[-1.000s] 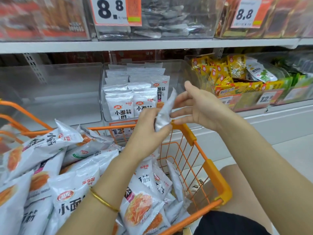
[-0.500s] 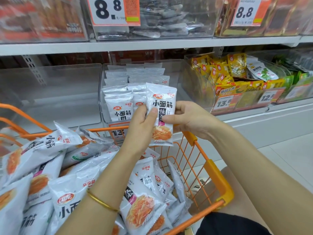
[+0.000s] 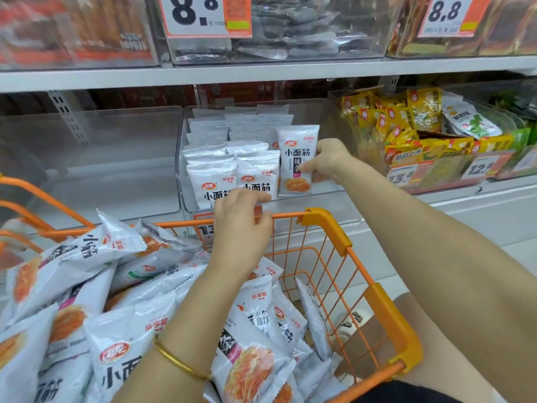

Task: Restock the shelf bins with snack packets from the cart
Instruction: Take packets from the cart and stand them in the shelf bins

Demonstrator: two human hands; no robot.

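Your right hand [image 3: 328, 161] pinches a snack packet [image 3: 296, 152] upright inside the clear shelf bin [image 3: 331, 196], beside the stacked rows. Your left hand [image 3: 241, 228] hovers loosely curled, holding nothing, above the cart [image 3: 325, 225] rim.

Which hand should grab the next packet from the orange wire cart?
Left: left hand hovers empty over the orange wire cart; right hand grips a white snack packet at the clear plastic bin.

Both arms out; right hand pinching, left hand loose.
Right arm comes in from 4 o'clock, stretched forward; right hand [image 3: 328, 161] pinches a packet [image 3: 296, 152] by its side edge. Left arm comes in from 6 o'clock; left hand [image 3: 241, 225] sits at 7 o'clock of the right, fingers loosely curled, holding nothing.
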